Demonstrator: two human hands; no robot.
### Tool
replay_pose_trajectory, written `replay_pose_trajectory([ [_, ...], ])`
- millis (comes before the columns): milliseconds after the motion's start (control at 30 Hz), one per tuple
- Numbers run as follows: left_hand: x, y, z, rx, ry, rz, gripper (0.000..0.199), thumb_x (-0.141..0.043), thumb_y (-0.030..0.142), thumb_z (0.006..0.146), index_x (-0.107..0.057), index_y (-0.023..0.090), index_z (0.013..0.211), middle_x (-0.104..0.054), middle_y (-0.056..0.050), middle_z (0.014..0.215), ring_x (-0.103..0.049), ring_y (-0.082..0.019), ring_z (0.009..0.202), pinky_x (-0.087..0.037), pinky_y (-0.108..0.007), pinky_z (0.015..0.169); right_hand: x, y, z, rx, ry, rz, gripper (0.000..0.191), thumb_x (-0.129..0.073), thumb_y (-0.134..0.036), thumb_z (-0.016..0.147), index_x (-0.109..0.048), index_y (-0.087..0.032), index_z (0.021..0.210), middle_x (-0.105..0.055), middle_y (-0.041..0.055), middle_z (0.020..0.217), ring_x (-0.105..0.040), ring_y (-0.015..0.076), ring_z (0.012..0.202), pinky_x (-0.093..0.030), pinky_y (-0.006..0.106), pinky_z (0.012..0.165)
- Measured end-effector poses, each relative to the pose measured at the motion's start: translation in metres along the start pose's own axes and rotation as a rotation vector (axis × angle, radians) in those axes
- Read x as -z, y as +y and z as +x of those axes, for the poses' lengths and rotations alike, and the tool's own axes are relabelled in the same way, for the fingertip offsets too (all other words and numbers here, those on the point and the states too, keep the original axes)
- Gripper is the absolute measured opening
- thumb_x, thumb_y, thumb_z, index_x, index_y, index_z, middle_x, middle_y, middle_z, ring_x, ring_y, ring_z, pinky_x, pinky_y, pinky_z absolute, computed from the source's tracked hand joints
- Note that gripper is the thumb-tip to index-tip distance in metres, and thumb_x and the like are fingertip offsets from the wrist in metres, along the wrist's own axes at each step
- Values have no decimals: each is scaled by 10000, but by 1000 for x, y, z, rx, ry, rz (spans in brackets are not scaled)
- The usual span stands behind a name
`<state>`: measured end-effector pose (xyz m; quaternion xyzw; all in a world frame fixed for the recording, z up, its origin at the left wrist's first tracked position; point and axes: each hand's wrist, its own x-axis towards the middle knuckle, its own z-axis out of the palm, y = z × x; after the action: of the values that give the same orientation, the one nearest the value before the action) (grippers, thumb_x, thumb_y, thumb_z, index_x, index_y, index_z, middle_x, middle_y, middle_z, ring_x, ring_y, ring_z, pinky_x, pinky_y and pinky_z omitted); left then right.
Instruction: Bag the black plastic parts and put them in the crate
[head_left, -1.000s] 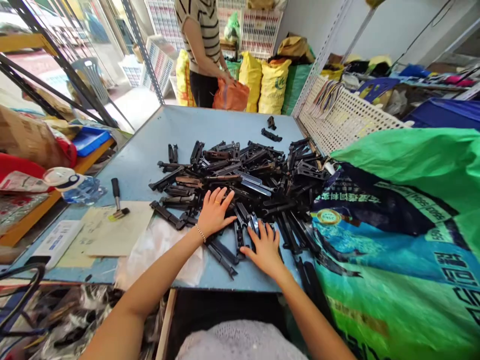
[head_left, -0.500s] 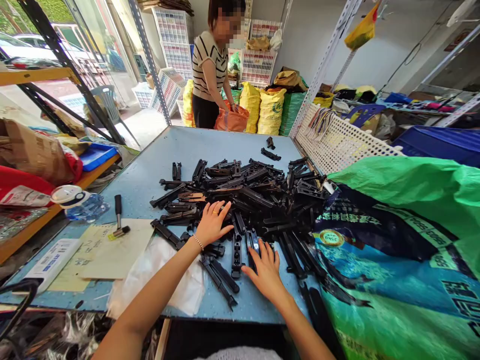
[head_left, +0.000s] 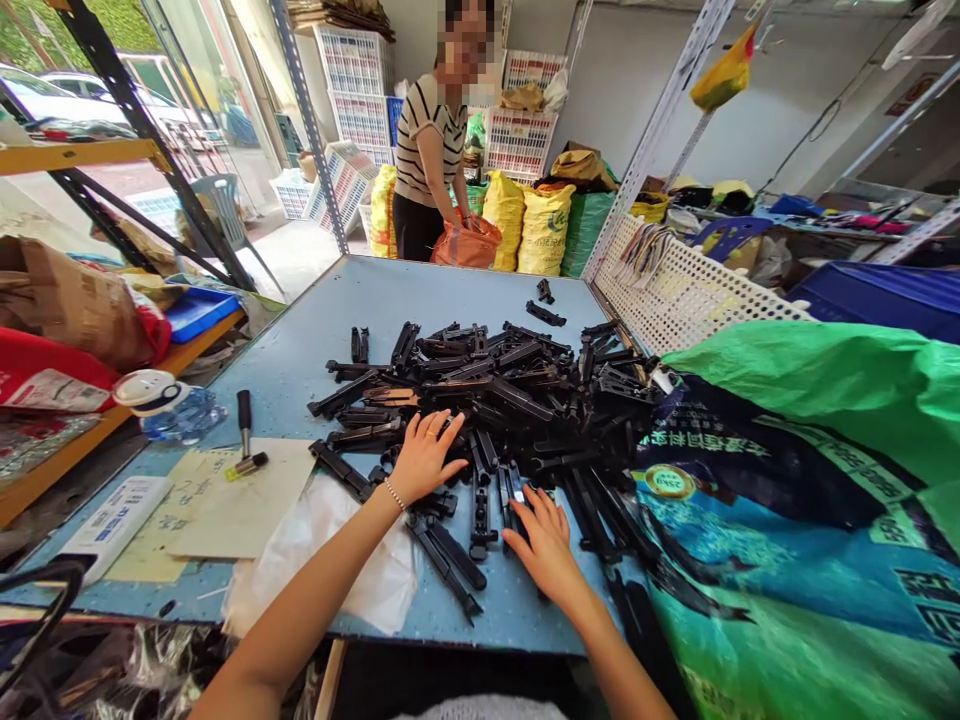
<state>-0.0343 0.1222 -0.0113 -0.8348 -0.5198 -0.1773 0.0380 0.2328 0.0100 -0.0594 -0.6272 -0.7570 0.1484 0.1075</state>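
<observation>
A heap of long black plastic-looking parts [head_left: 517, 380] covers the middle of the blue table [head_left: 292, 310]. My left hand [head_left: 429, 455] lies palm down at the near edge of the heap, fingers spread, with nothing visible in its grasp. Close by on the right, my right hand [head_left: 544, 530] rests with its fingers stretched over a slim black part [head_left: 513, 490] that has a shiny spot. One black part with holes [head_left: 481, 515] lies lengthwise between the two hands. Nearer the front edge, some longer parts [head_left: 448, 565] lie below my left hand.
A green and blue printed sack [head_left: 757, 520] drapes over the right side. At the left are a clear jug [head_left: 176, 410], a black-handled tool [head_left: 244, 425], cardboard [head_left: 240, 510] and a plastic bag [head_left: 360, 570]. Across the table, a person [head_left: 431, 150] handles an orange sack [head_left: 466, 243].
The view has shifted slightly. My right hand's fingers are a little closer together over the slim part; my left hand stays spread at the heap. The person opposite has straightened a little.
</observation>
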Motion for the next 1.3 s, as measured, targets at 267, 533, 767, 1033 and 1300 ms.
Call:
replay_pose_trajectory([
  [267, -3, 10, -21, 47, -20, -2, 808, -562, 550, 936, -293, 190, 1608, -347, -176, 1636, -347, -347, 1497, -215, -566, 1244, 4, 15, -10, 94, 134, 114, 418, -515, -420, 994, -637, -236, 1350, -552, 120, 1485, -416, 327, 1450, -357, 589, 1176],
  [533, 3, 27, -58, 51, -44, -36, 777, -589, 475, 936, -302, 202, 1605, -191, -178, 1692, -147, -352, 1579, -172, -580, 1256, 27, 36, -27, 85, 281, 263, 410, -469, -466, 1018, -688, -219, 1261, -660, 141, 1323, -562, 308, 1307, -456, 563, 1116],
  [767, -10, 25, -68, 52, -68, -32, 772, -602, 464, 932, -302, 240, 1607, -111, -186, 1702, -127, -362, 1581, -179, -604, 1240, 31, 91, -62, 46, 458, 83, 436, -460, -502, 1011, -690, -198, 1224, -676, 151, 1261, -553, 332, 1282, -457, 575, 1093],
  [1033, -26, 18, -37, 117, -58, -24, 587, -525, 444, 973, -426, 348, 1543, -174, -116, 1704, -160, -347, 1577, -76, -661, 1225, 19, 105, -80, -48, 389, -195, 518, -426, -484, 1006, -574, -175, 1395, -573, 171, 1428, -255, 403, 1487, -378, 650, 1116],
  [1300, -22, 3, 15, 194, -115, -73, 645, -542, 425, 961, -387, 275, 1568, -80, -148, 1714, -102, -361, 1584, -67, -697, 1203, 32, 114, -30, -87, 415, -184, 480, -396, -386, 1018, -622, -90, 1321, -561, 213, 1408, -315, 367, 1429, -342, 587, 1156],
])
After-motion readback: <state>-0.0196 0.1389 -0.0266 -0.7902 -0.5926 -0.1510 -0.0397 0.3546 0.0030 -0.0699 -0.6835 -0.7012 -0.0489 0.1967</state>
